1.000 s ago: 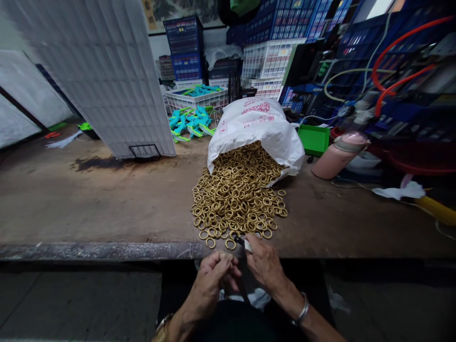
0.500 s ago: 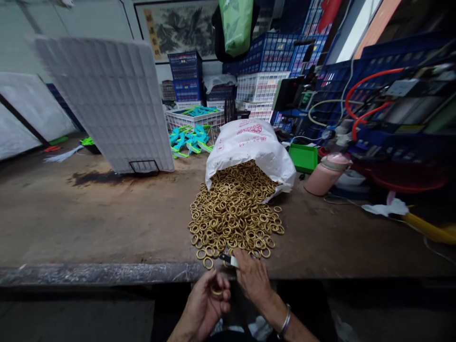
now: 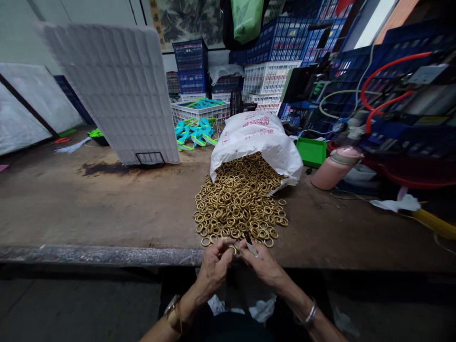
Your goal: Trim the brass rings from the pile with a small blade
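Note:
At the table's front edge, my left hand (image 3: 216, 262) is closed, with a brass-coloured ring (image 3: 234, 250) between thumb and fingertips. Close beside it, my right hand (image 3: 262, 264) grips a small knife-like tool (image 3: 251, 245), dark at one end and pale at the other. Its exact kind is unclear. The fingertips of both hands nearly meet around the ring, and fingers partly cover it. Just beyond lies a heap of similar rings (image 3: 237, 204), spilling from the mouth of a white woven sack (image 3: 254, 135) with red print.
A pale ribbed panel (image 3: 117, 90) stands upright at left on the wooden table (image 3: 89, 209). Turquoise-and-green plastic pieces (image 3: 195, 131) lie behind. To the right are a green tray (image 3: 311, 152), a pink bottle (image 3: 337, 167) and machinery with red hoses (image 3: 390, 71). Stacked crates (image 3: 272, 78) fill the back.
My left hand has risen and come in beside the right, bringing its ring to the table edge. The tool in my right hand has turned from pointing left to pointing away. The view has shifted slightly.

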Demonstrator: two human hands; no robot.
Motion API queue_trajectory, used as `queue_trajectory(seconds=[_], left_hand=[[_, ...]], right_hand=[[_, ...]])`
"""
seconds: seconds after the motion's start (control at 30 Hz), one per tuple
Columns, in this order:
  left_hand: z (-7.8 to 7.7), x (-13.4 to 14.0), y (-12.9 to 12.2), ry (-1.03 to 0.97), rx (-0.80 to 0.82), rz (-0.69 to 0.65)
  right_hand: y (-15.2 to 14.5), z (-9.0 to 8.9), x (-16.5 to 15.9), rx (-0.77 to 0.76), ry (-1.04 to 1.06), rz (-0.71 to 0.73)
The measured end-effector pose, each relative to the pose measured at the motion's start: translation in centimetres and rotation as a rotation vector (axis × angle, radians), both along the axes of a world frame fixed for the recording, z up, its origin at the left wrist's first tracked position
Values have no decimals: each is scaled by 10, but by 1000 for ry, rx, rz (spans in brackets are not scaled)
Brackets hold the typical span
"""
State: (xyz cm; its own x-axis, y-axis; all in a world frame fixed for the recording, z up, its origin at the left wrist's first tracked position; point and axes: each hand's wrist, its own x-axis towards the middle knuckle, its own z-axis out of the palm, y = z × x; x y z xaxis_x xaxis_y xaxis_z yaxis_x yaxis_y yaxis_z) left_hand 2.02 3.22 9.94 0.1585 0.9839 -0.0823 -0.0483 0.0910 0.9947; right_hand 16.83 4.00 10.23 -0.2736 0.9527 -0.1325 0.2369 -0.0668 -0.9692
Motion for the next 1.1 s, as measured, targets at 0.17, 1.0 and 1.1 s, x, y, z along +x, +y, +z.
queue_trajectory(seconds=[0.17,1.0,1.1], left_hand=[[1,-3,-4,97,147,-30],[-5,-3,-19,-296,-293,-42],[0,-2,-18,-281,-290,-20]], right_hand=[[-5,-1,-5,-116,93,-8],[-5,-8,-15,79,-188,-134],[-11,-11,-12,228,-399,-99]])
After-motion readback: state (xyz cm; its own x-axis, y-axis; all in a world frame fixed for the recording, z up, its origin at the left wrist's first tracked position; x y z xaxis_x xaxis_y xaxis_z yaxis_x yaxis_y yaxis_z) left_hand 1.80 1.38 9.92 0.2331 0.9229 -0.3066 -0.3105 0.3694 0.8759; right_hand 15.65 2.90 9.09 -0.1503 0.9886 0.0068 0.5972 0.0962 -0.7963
